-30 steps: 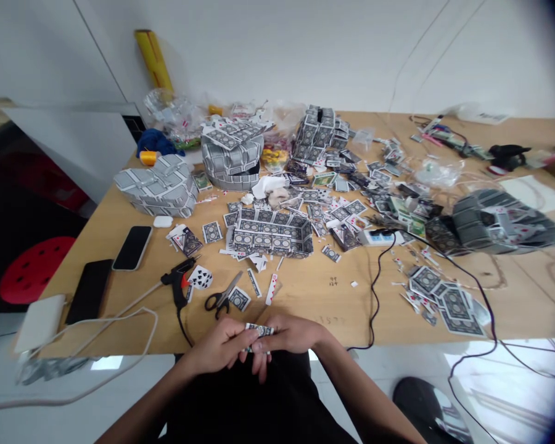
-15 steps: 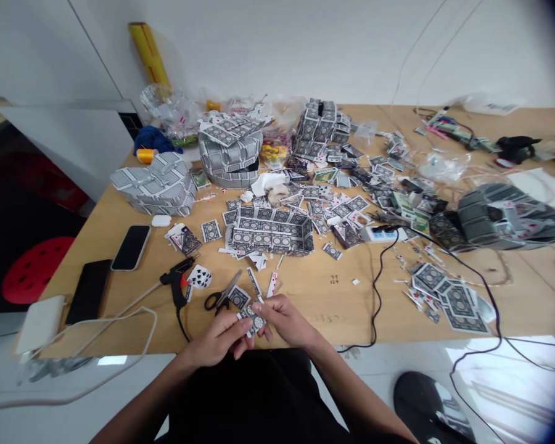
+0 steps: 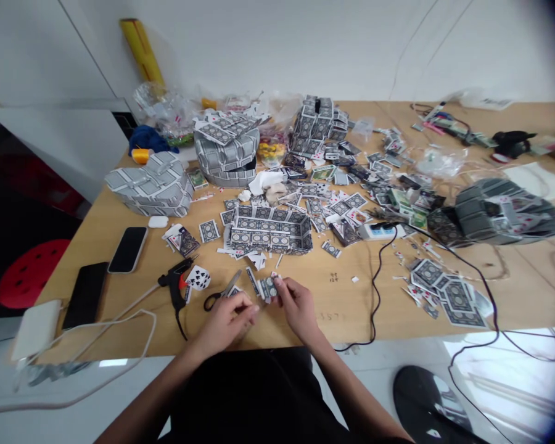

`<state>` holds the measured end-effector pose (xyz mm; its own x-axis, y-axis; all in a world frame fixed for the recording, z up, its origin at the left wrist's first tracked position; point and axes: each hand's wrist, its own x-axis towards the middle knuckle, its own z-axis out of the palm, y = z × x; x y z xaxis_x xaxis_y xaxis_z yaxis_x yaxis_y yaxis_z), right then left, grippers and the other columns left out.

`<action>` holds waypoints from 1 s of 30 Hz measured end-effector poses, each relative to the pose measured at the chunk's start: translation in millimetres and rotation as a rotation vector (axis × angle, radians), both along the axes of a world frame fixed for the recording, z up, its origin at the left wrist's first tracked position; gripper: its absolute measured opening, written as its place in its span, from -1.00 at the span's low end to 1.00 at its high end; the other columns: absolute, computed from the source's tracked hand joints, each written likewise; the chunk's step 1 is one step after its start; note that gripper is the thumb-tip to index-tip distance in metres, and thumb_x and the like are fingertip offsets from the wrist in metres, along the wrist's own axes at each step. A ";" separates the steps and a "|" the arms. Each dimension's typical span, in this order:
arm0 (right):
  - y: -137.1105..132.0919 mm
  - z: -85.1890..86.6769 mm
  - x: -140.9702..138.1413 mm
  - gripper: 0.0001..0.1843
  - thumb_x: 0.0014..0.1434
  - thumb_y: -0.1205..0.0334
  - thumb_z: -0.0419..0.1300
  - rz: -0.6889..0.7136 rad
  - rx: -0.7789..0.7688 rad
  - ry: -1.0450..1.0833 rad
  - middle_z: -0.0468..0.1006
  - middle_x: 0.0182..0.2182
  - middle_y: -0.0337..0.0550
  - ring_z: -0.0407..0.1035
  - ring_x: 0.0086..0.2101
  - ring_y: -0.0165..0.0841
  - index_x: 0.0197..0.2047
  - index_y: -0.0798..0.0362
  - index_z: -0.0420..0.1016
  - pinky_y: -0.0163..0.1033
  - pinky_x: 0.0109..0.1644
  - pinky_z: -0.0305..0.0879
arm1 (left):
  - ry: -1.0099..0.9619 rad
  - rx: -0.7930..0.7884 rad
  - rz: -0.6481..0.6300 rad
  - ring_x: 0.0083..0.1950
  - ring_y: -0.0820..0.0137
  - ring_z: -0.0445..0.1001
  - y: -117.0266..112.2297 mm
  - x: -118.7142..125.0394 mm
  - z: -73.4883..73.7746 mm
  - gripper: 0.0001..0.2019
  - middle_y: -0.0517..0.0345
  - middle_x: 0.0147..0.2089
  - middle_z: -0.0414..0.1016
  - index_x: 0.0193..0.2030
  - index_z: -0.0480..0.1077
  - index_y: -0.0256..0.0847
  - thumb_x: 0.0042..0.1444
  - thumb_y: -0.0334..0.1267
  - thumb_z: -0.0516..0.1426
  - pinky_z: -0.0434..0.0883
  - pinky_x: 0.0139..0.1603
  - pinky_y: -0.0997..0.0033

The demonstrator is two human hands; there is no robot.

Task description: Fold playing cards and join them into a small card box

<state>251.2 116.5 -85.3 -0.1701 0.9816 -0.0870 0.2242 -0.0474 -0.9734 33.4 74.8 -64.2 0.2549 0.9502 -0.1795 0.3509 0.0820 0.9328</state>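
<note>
My right hand [image 3: 298, 306] pinches a small piece of patterned playing card [image 3: 268, 288] between thumb and fingers, just above the table. To its left, my left hand [image 3: 226, 320] is closed, fingers curled toward the thumb; whether anything is inside is hidden. Black-handled scissors [image 3: 214, 300] lie beside the left hand, with another cut card piece [image 3: 234, 291] partly under it. A narrow card strip [image 3: 252, 279] rests between the scissors and the held piece. Behind the hands stands an open rectangular box made of cards [image 3: 272, 237].
A black glue gun [image 3: 176, 287] with its cord lies left, near two phones [image 3: 128, 250] and a white power bank [image 3: 37, 330]. Card-covered boxes [image 3: 150, 185] stand at the back. Loose cards [image 3: 444, 290] and a black cable [image 3: 374, 296] lie right.
My left hand has let go of the card piece and drawn back toward the scissors. My right hand has carried the piece slightly up and right. The view has shifted a little.
</note>
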 end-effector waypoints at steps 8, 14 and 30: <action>13.3 -8.7 28.9 -0.62 0.41 -0.04 0.22 -0.065 0.006 -0.156 0.74 -0.29 -0.04 0.60 -0.32 -0.16 0.10 0.04 0.61 -0.12 -0.20 0.47 | 0.400 0.219 0.159 -0.12 0.21 0.64 46.5 -55.9 22.0 -0.78 0.11 -0.17 0.71 -0.15 0.55 -0.11 0.40 -0.04 0.17 0.49 -0.02 0.27; 9.6 -13.2 25.7 -0.39 0.37 0.00 0.22 -0.164 0.048 -0.138 0.70 -0.20 -0.07 0.57 -0.34 -0.22 0.39 0.03 0.30 -0.13 -0.24 0.48 | 0.690 0.318 0.231 0.13 0.00 0.58 72.6 -79.9 17.0 -0.76 -0.13 0.02 0.68 -0.05 0.54 -0.17 0.39 -0.19 0.06 0.45 0.26 -0.01; -24.0 -11.0 -6.3 -0.74 0.49 0.13 0.15 0.240 0.067 -0.037 0.59 -0.35 -0.20 0.47 -0.37 -0.29 0.12 0.01 0.56 -0.19 -0.20 0.41 | 1.177 0.087 -0.080 0.43 -0.34 0.38 200.2 -101.7 23.7 -0.29 -0.47 0.37 0.49 0.27 0.50 -0.35 0.00 -0.11 0.48 0.27 0.40 -0.18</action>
<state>244.8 92.4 -96.3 -0.3968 0.9173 -0.0334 0.2571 0.0761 -0.9634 -68.3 275.1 -40.6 0.0356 0.9597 -0.2789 0.9991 -0.0273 0.0336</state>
